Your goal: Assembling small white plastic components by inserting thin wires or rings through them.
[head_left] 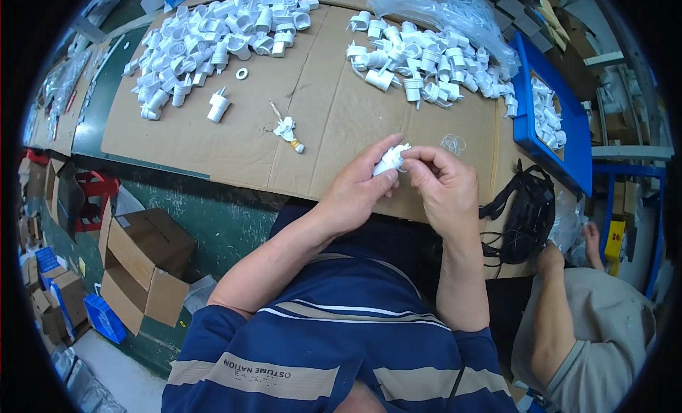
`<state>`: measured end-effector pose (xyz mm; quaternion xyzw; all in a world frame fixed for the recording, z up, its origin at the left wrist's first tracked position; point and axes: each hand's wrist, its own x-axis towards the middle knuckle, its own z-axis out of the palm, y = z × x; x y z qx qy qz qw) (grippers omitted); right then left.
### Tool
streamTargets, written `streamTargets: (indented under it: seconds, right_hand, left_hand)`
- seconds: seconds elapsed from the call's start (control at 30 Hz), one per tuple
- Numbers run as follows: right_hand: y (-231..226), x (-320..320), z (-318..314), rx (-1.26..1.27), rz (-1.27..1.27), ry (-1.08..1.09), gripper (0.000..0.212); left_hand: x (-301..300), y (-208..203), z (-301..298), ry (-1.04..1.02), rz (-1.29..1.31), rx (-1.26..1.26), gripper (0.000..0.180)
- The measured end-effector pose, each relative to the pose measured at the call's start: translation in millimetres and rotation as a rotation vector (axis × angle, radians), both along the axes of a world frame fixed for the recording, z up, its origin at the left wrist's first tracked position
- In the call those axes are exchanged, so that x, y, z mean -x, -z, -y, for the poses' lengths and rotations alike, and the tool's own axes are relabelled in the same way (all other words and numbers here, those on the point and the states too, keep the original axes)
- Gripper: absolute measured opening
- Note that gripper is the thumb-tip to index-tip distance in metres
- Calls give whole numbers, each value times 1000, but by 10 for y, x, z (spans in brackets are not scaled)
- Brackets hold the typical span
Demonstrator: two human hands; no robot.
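My left hand [355, 191] is closed round a small white plastic fitting [388, 163], held tilted above the table's near edge. At the fitting's upper end, the thumb and forefinger of my right hand [449, 192] are pinched together; whatever lies between them is too small to tell. Just beyond that hand is a tangle of thin white rings [452, 144] on the cardboard. A loose white fitting [219, 106] stands apart to the left, with a flat white washer [242, 74] behind it. Nearer lies a slim tool wrapped in white [285, 129], yellowish at one end.
Cardboard [284, 161] covers the table. White fittings are heaped at the far left [206, 43] and far right [433, 61], beside a clear plastic bag [455, 15]. A blue tray [524, 125], a black bag [529, 214] and another person's arm [555, 320] are rightward; an open carton [138, 278] sits at left.
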<state>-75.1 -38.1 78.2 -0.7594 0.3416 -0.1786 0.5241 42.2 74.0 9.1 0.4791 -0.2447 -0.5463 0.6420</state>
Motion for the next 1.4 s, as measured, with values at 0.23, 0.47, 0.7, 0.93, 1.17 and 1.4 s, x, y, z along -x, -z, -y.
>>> streamTargets:
  seconds: [0.23, 0.47, 0.7, 0.93, 1.17, 1.4]
  right_hand:
    - [47, -4, -2, -78, 90, -5, 11]
    - [129, -3, 33, -20, 88, -1, 10]
    - [131, -10, 3, 60, 54, 12, 11]
    - [168, -8, -24, 144, 85, 59, 10]
    - [89, 47, -59, 340, 38, 5, 10]
    - [-14, 79, -150, 390, -125, -23, 14]
  left_hand:
    - [10, 33, 11, -46, -50, 59, 52]
    - [34, 29, -12, -61, -38, 99, 52]
    - [21, 12, -33, -29, -32, 114, 50]
    - [39, 54, -30, -65, 39, 144, 48]
    - [4, 27, -49, -74, 37, 134, 44]
    - [107, 60, -48, -184, -93, 188, 42]
